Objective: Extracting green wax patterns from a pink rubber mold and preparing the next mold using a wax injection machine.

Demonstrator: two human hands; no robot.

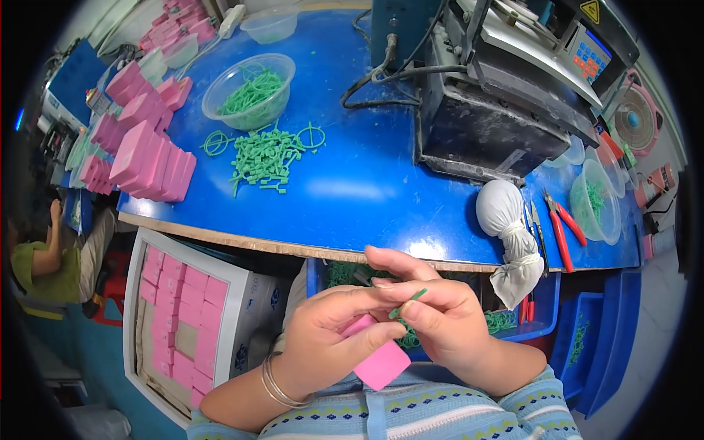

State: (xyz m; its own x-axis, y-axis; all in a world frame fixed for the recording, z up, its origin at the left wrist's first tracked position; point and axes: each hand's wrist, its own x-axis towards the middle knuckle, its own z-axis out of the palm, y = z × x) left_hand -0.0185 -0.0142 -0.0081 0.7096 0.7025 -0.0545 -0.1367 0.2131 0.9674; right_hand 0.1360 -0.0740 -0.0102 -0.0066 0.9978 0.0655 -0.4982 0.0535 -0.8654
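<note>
"Pink block (381, 364): where is it held, as seen from the head camera?"

"It is held by the left hand (330, 323), in front of the green heap (264, 158) on the blue desk (352, 161) and to the heap's right. It is clamped beneath the left thumb, its lower end exposed."

"And how is the right hand (455, 319) set?"

"Its fingers are bent, and a thin green piece (419, 295) is pinched at its thumb. The fingers of both hands are brought close together; whether they touch cannot be told."

"What is placed around the heap?"

"Behind it, more green pieces are held in a clear bowl (275, 110). To its left, pink blocks are piled in a stack (150, 165). To its right, a black machine (491, 110) is set; farther right and in front, a tied white cloth bundle (502, 209) and red-handled pliers (562, 236) are laid. In front and to its left, a white carton (239, 308) is packed with further pink blocks."
</note>
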